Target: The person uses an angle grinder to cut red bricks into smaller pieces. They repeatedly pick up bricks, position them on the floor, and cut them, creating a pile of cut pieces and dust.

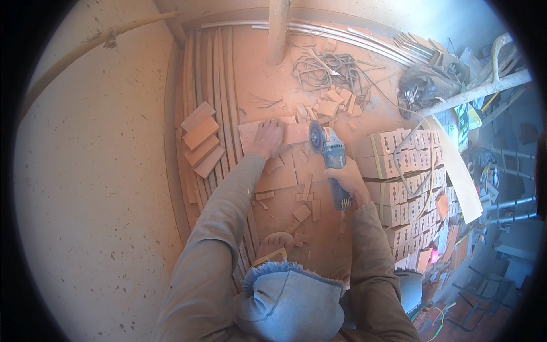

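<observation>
My left hand [266,138] is on a flat terracotta tile [249,132], its fingers bent over the top and pressing it down. Alongside is another reddish piece [296,133]. In my right hand [350,175] is a blue angle grinder [334,159], gripped round its body. The grinder's round disc [315,137] stands upright beside the right end of the reddish piece; whether they touch I cannot tell. Larger flat tiles [280,172] lie beneath, with small cut offcuts [302,212] scattered near my bare foot [276,242].
Stacked slotted bricks [382,154] stand at the right, a cord [399,165] looped over them. Cut tiles [200,138] rest on long poles [216,85] by the left wall. Beyond are broken pieces [333,105], tangled cable [325,71] and a vertical post [278,34]. Dust covers the floor.
</observation>
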A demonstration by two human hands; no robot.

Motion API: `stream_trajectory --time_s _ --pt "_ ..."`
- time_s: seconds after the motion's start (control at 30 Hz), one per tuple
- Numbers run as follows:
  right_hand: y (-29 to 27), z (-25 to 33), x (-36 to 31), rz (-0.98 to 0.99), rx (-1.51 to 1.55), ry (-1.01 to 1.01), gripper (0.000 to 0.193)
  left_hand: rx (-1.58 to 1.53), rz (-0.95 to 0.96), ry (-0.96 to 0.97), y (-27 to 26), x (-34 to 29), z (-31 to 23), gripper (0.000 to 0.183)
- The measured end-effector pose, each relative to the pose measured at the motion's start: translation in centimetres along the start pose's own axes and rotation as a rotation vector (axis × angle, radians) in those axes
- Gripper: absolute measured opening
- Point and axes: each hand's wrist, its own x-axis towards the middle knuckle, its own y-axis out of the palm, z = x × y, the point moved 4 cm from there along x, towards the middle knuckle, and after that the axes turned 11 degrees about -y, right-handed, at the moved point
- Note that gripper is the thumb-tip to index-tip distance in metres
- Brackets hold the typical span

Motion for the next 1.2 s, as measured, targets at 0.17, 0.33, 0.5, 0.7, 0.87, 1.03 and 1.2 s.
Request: stream_trajectory --time_s 0.17,0.33,0.5,0.7,0.87,1.03,1.2 --pt "0.0 0.3 0.2 0.011 -0.027 0.009 0.037 0.01 -0.015 0.009 0.0 -0.1 0.1 0.058" --pt "-0.1 0.3 0.1 -0.003 -0.046 0.0 0.039 0.006 -0.017 0.01 -0.1 -0.2 0.0 0.054" --pt "0.1 0.3 -0.5 -0.016 -0.019 -0.008 0.042 -0.015 -0.032 0.002 -0.4 -0.5 -0.3 0.051" --pt "-0.3 0.3 -0.8 -0.014 -0.063 0.012 0.044 -0.024 -0.046 0.012 -0.2 -0.5 0.0 0.051" --pt "-0.5 -0.1 -0.6 0.001 -0.097 0.005 0.047 -0.007 -0.052 0.006 -0.1 -0.5 -0.1 0.052" --pt "-0.6 -0.6 -0.6 0.008 -0.116 0.001 0.042 0.001 -0.047 0.011 -0.2 -0.5 -0.2 0.053" --pt "-0.5 -0.4 -0.7 0.017 -0.11 0.007 0.043 -0.009 -0.03 0.002 -0.3 -0.6 -0.2 0.054"
